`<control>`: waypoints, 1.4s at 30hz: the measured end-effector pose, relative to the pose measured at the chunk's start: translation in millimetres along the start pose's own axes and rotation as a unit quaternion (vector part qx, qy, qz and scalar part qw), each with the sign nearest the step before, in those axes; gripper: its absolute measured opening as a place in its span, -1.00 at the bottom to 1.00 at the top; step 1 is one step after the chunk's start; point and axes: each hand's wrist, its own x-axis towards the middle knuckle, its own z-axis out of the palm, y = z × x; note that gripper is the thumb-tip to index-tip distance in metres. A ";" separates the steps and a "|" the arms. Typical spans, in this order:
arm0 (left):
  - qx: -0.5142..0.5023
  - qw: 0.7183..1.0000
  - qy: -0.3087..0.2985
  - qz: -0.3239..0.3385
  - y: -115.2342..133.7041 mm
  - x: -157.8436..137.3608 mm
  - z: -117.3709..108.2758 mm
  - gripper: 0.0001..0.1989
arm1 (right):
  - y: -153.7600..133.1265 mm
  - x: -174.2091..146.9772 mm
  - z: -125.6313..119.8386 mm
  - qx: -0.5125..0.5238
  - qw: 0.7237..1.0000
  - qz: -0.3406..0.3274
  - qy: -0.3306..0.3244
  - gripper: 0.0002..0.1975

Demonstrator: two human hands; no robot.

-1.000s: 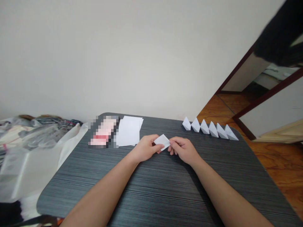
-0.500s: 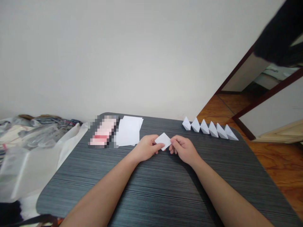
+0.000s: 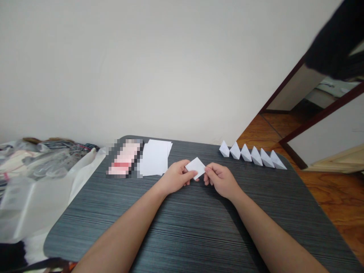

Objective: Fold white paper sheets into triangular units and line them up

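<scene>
A small white folded paper point(image 3: 196, 167), diamond-shaped from here, is held between both hands above the table. My left hand point(image 3: 178, 177) grips its left side, thumb lying across the front and fingers behind. At the right corner, my right hand point(image 3: 221, 179) pinches the paper between thumb and forefinger, with its other fingers curled below. A short way left of my left hand lie flat white paper sheets point(image 3: 154, 157), overlapping one another. Several pointed white folded paper shapes point(image 3: 245, 152) stand in a slanting row at the table's far right.
The dark wood-grained table point(image 3: 182, 235) stands against a pale wall point(image 3: 170, 68). A blurred-out pink and dark rectangular item point(image 3: 125, 157) lies at its far left. Plastic bags and cloth point(image 3: 51, 163) are heaped beyond the left edge. Wooden floor point(image 3: 338, 197) shows at right.
The folded paper has tilted slightly in the fingers, its top corner a little higher. Both hands keep nearly the same place and hold.
</scene>
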 end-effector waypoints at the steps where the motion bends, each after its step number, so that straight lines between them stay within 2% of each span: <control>1: -0.002 1.000 -0.002 -0.001 0.4 -0.1 0.0 -0.76 | 0.4 -0.1 0.0 -0.001 1.000 -0.003 0.003 -0.71; 8: 0.018 1.000 -0.009 0.010 3.9 -2.3 0.7 -0.82 | 0.9 1.0 1.1 0.008 1.000 -0.018 -0.008 -0.75; 17: 0.072 0.997 -0.017 0.002 1.9 -3.2 0.4 -0.79 | -1.6 0.3 1.0 -0.007 1.000 -0.021 -0.019 -0.74; 39: 0.164 0.986 -0.033 0.023 3.8 -5.3 -0.1 -0.74 | -2.6 3.1 4.3 -0.023 0.999 -0.042 0.019 -0.74; 42: 0.175 0.983 -0.037 0.031 3.5 -5.4 -0.6 -0.74 | -2.3 4.5 5.4 -0.014 0.998 -0.048 0.024 -0.79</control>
